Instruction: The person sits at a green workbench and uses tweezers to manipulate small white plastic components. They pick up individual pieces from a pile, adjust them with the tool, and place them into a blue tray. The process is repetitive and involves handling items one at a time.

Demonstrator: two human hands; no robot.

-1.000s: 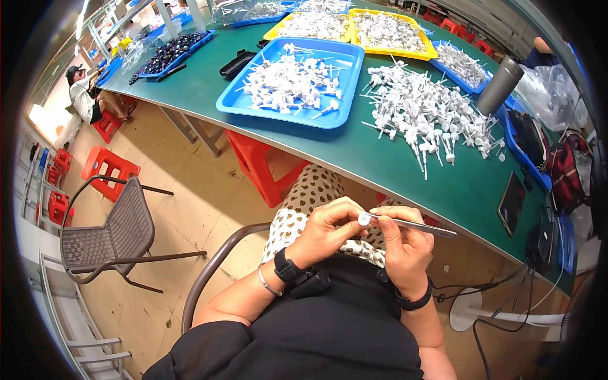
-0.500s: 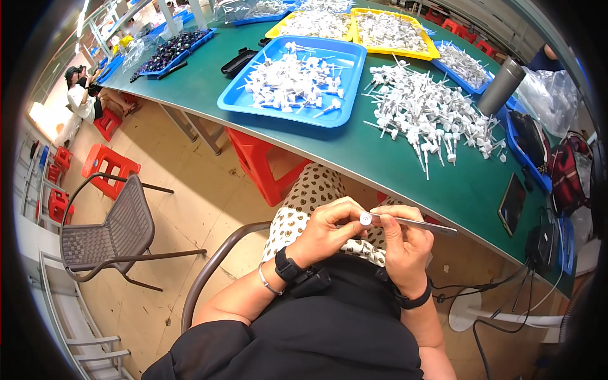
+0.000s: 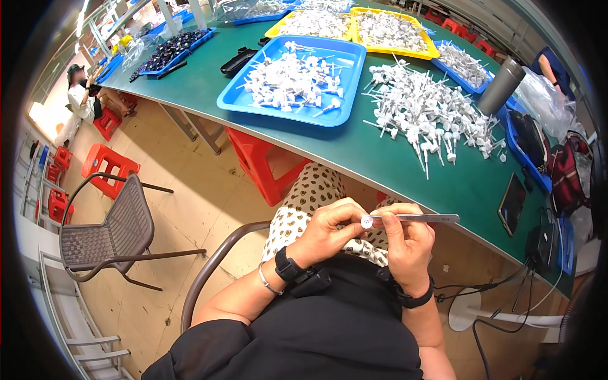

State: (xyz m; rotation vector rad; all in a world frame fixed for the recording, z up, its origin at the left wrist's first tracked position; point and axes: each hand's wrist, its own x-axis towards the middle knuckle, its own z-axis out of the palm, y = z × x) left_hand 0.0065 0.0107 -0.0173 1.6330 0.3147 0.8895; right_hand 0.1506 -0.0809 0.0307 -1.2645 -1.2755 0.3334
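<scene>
Hands are working down at lap level, just below the edge of the green table (image 3: 354,149). Left hand (image 3: 326,228) has its fingers curled, pinching a small white round part (image 3: 366,221) at the fingertips. Right hand (image 3: 405,244) is closed around a pair of slim metal tweezers (image 3: 418,218), tips pointing left and touching that white part, so it looks like the fiddly bit: seating or picking something at the part's face. Can't tell what exactly sits at the tweezer tips, too small.

My guess is the next move needs a steady left pinch and a fine nudge with the tweezers, no wobble, or the part could pop out onto the lap.

Up on the table, well apart from the hands: a loose pile of white stemmed parts (image 3: 430,114), a blue tray (image 3: 231,101) with more of them, and a grey metal flask (image 3: 500,85).
</scene>
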